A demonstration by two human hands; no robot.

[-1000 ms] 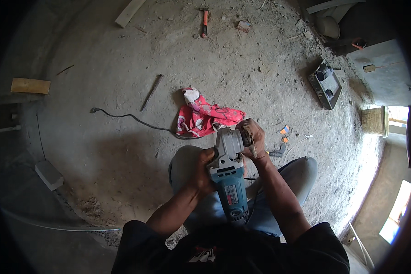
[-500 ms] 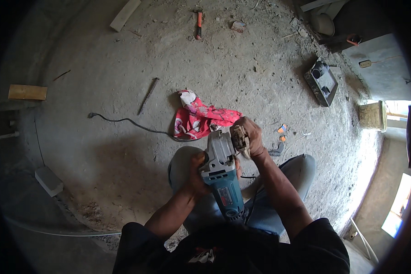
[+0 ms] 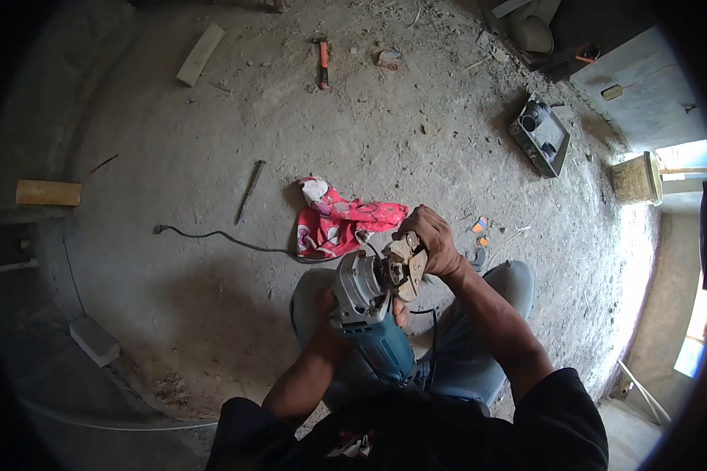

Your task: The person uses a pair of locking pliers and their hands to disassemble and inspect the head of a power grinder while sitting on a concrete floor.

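A teal and silver angle grinder (image 3: 381,345) lies across my lap, its metal head pointing away from me. My left hand (image 3: 327,323) wraps round the body just behind the head, with fingertips showing on the far side. On the right of the head sits a worn, dusty, pale-brown segmented wheel (image 3: 414,275). My right hand (image 3: 434,242) is closed over the wheel's upper edge. Just beyond the grinder, a pink patterned cloth (image 3: 346,222) lies crumpled on the floor. A dark power cable (image 3: 232,238) with a plug end runs out to the left beside the cloth.
A drill bit (image 3: 250,192) and an orange-handled hammer (image 3: 324,67) lie on the dusty floor. Far right stand a black tray (image 3: 542,145) with pipe fittings and a bucket (image 3: 636,179). Small orange-and-blue pieces (image 3: 481,226) lie by my right knee. Wooden offcuts (image 3: 49,192) sit left.
The grinder has tilted and turned so that its wheel side faces up more. My right hand has shifted slightly with the wheel. The whole view has moved a little.
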